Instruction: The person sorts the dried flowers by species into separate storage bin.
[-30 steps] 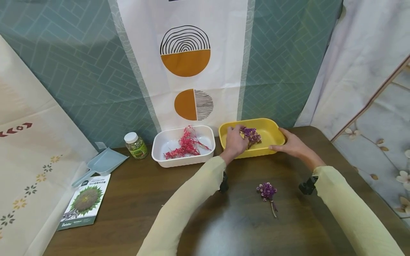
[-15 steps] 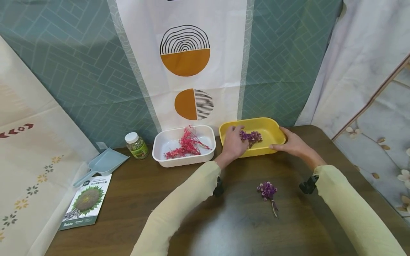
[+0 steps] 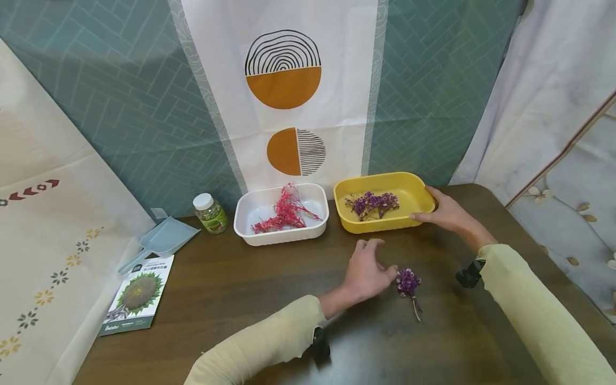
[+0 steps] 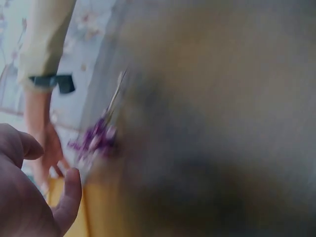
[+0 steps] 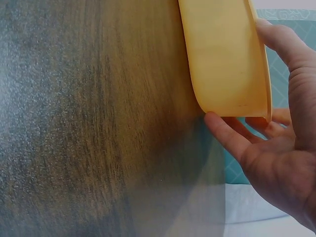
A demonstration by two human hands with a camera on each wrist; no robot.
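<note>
A bunch of purple dried flowers (image 3: 408, 282) lies on the wooden table, its tied stems toward the front. My left hand (image 3: 368, 274) hovers just left of it, fingers spread and holding nothing; thumb and forefinger stand apart in the left wrist view, where the flowers look blurred. At the back right is a yellow plastic tray (image 3: 423, 214) with more purple dried flowers (image 3: 372, 205) inside. My right hand (image 3: 447, 214) grips the tray's right end. In the right wrist view the thumb (image 5: 281, 42) touches its rim and the other fingers reach round its end.
A white tray (image 3: 247, 235) with pink dried flowers (image 3: 289, 211) stands left of the yellow one. Farther left are a lidded jar (image 3: 210, 215), a pale blue dustpan (image 3: 163, 237) and a sunflower seed packet (image 3: 139, 294). Hanging cloth closes off the back and sides.
My left hand has left the purple flowers in the yellow tray and come forward to the bunch on the table. The right hand keeps its place on the tray. The head view has shifted slightly.
</note>
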